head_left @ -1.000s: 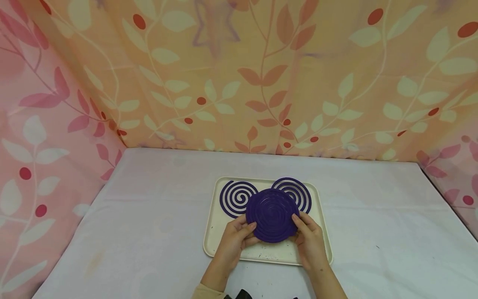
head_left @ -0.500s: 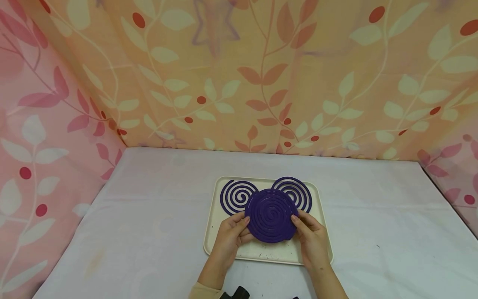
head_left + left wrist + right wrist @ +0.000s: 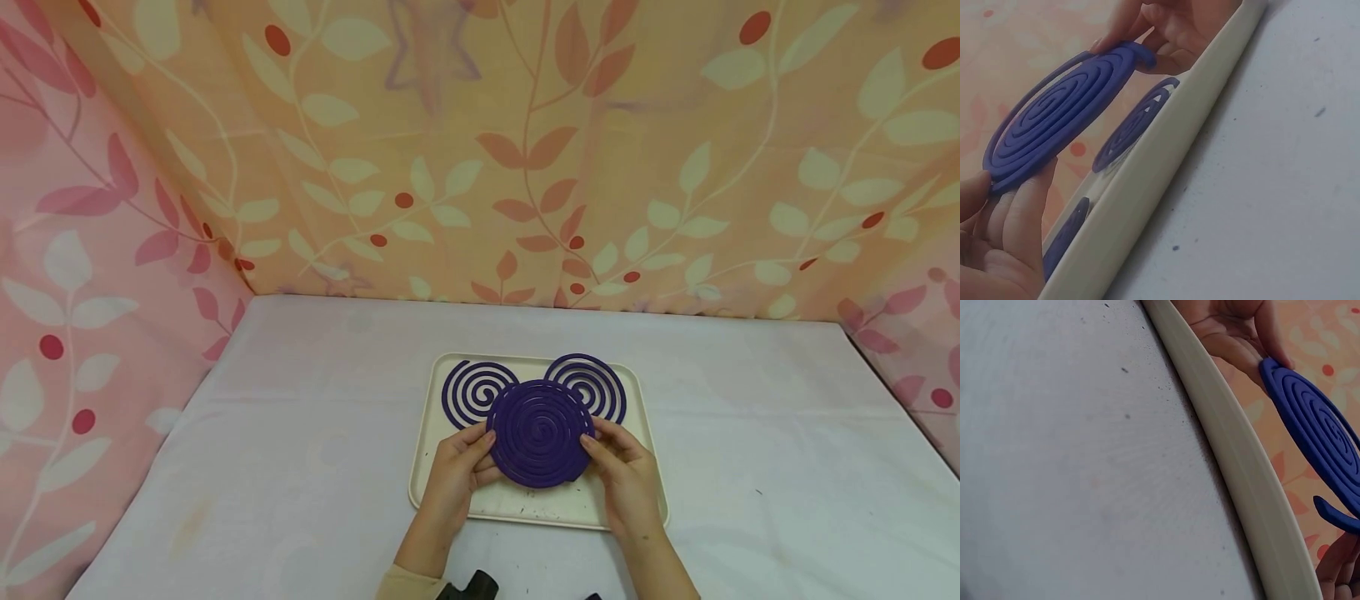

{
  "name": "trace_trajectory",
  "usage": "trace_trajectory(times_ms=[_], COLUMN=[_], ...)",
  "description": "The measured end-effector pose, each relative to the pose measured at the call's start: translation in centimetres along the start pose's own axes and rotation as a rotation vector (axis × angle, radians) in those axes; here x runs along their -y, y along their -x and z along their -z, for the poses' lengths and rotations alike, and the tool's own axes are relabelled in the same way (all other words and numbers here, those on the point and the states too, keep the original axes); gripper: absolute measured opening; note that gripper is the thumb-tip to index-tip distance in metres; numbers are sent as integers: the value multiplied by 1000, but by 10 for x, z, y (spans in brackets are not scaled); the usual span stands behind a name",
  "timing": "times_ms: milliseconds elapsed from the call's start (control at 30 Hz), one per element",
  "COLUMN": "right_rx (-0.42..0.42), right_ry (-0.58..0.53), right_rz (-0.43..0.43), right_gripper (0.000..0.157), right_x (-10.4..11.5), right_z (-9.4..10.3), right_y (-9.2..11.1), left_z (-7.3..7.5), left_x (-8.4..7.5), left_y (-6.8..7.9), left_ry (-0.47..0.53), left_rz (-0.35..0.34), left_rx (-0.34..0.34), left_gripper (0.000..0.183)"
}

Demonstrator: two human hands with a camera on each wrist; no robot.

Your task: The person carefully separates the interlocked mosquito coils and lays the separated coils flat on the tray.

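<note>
A purple mosquito coil (image 3: 540, 433), wound tight with hardly any gaps, is held tilted above the tray (image 3: 536, 510). My left hand (image 3: 453, 471) pinches its left edge, thumb on top and fingers beneath. At the opposite edge my right hand (image 3: 626, 475) pinches it the same way. In the right wrist view, a loose tail end of the held coil (image 3: 1316, 431) sticks out near the right fingers. Two open-wound mosquito coils lie behind it on the tray: a left coil (image 3: 480, 393) and a right coil (image 3: 600, 385), both partly covered by the held one.
The cream tray has a raised rim (image 3: 1166, 162) and dark crumbs on its near part. It stands on a white-covered table (image 3: 300, 433) with a few specks. Patterned cloth (image 3: 450, 167) encloses the back and sides. A black object (image 3: 480, 585) shows at the bottom edge.
The held mosquito coil has shifted slightly left, together with both hands, and its spiral face shows more clearly. Both coils on the tray stay put.
</note>
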State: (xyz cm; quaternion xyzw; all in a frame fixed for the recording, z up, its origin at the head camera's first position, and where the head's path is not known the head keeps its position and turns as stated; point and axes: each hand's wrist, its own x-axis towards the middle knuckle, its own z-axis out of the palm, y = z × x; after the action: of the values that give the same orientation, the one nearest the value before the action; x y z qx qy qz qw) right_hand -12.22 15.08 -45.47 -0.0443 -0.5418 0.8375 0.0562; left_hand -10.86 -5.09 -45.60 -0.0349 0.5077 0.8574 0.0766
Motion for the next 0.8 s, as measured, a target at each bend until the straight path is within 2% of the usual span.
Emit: trace_trajectory(times_ms=[367, 500, 633, 800], right_rx=[64, 107, 138, 102], right_ry=[-11, 29, 96, 150], right_rz=[8, 5, -8, -28], right_gripper=[36, 35, 25, 21], right_x=[2, 2, 3, 4], right_z=[1, 2, 1, 0], right_y=[1, 0, 1, 1], left_z=[3, 4, 4, 4], left_x=[-1, -3, -4, -5], left_y=[0, 0, 0, 1], left_ry=[33, 17, 12, 8], left_rz=[32, 31, 35, 52], left_rx=[15, -16, -47, -50], left_gripper=[39, 35, 28, 22])
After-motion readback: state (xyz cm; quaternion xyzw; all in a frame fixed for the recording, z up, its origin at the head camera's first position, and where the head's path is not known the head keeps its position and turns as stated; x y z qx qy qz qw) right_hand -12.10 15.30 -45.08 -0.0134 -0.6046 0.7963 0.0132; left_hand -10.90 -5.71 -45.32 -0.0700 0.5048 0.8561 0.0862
